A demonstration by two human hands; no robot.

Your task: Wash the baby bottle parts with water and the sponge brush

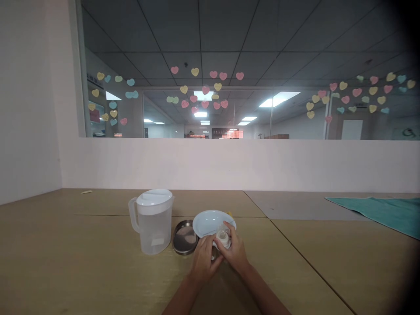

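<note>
Both my hands meet in front of the pale blue bowl (208,217). Between them is a baby bottle (223,236), with a clear domed top and a white collar; its lower part is hidden by my fingers. My right hand (235,250) is closed around the collar and dome from the right. From the left, my left hand (203,259) curls its fingers against the bottle's lower side. A small white bit shows under the left fingers, too covered to name. Left of the bowl lies a round metal tin (185,237), touching or nearly touching its rim.
A lidded clear plastic pitcher (155,227), partly filled, stands left of the tin. Something small and yellow (230,214) peeks out behind the bowl. A green cloth (383,212) lies at right on the table (98,271). Behind rise a low wall (183,164) and a window.
</note>
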